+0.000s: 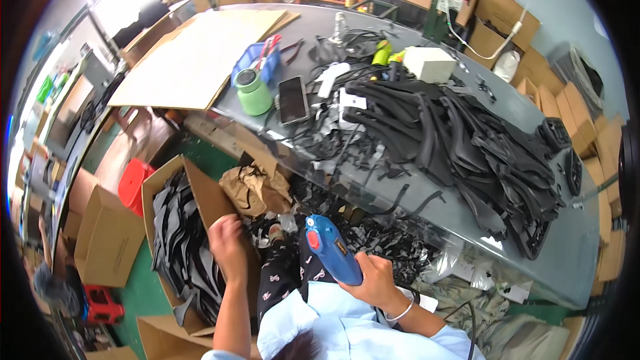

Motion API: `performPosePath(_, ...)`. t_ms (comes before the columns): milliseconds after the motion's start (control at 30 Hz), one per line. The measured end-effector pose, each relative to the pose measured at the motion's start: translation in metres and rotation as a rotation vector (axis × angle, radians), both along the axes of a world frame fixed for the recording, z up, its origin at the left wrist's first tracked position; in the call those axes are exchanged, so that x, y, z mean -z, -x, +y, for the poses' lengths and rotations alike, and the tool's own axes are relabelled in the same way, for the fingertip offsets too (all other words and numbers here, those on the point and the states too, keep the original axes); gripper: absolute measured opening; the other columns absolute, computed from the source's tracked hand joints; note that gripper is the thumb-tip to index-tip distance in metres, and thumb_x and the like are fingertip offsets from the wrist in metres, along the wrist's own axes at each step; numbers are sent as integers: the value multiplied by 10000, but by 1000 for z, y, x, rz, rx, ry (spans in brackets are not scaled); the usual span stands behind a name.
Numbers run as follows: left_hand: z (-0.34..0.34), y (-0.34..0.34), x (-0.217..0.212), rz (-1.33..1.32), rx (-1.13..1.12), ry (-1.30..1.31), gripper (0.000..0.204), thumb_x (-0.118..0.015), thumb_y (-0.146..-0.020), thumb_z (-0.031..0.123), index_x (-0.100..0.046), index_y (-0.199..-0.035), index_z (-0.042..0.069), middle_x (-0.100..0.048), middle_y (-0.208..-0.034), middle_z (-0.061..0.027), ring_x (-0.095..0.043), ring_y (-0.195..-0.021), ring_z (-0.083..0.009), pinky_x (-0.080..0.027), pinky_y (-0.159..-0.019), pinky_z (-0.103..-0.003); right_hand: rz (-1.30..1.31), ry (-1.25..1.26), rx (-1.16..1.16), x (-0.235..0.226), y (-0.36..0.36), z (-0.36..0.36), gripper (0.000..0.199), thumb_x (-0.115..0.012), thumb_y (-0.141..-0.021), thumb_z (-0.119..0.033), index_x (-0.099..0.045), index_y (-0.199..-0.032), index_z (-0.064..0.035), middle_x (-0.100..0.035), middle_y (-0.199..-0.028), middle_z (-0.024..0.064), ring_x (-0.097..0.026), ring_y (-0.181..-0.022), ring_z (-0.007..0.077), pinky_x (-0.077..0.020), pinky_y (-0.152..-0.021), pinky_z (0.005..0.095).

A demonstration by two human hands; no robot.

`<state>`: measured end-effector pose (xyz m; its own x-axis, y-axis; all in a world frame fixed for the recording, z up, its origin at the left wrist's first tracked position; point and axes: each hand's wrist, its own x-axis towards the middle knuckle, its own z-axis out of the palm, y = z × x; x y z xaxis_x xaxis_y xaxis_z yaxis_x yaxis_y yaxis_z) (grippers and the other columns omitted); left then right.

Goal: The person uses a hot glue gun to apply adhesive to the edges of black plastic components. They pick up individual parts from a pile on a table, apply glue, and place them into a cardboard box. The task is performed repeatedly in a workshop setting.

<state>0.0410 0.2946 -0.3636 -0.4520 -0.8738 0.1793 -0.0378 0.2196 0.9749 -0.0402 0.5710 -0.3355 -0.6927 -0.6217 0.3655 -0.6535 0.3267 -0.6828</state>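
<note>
My right hand point(377, 281) is wrapped round a blue handheld power tool point(333, 249) with a red patch near its rounded end. It is held in front of my body, below the table's near edge. My left hand point(229, 243) is raised beside the open cardboard box point(203, 193) on my left, and its fingers are smeared by motion. Long, curved black and grey parts point(183, 243) fill that box. A large pile of similar black parts point(453, 140) lies on the glass-topped table, beyond the tool.
A green jar point(253, 93), a phone point(293, 100) and a blue bin point(257, 63) stand on the table's left side. Black scraps point(400, 247) cover the floor beneath. A crumpled brown bag point(253, 189) and a red stool point(103, 303) are leftward. Other people work at the far left.
</note>
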Motion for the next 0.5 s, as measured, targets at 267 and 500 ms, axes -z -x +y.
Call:
performPosePath(267,109,253,-36,-21,891,1263,289,-559,-773,53,-563,-1062,56,-585,-1075,-82,-544,-1025,-252,-393,-911,-378,-92,93,236,22,11,39,417,-838,-641,-260,-500,-707,-24,-563,-583,133,-595,-497,278,-462,-473,349)
performPosePath(500,113,307,-27,-417,669,1740,314,-606,-760,126,-546,-1068,150,-508,-928,-37,-506,-973,-203,-292,-985,-518,-190,66,341,31,16,50,428,-833,-656,-273,-501,-735,-16,-569,-574,115,-599,-479,282,-478,-488,347)
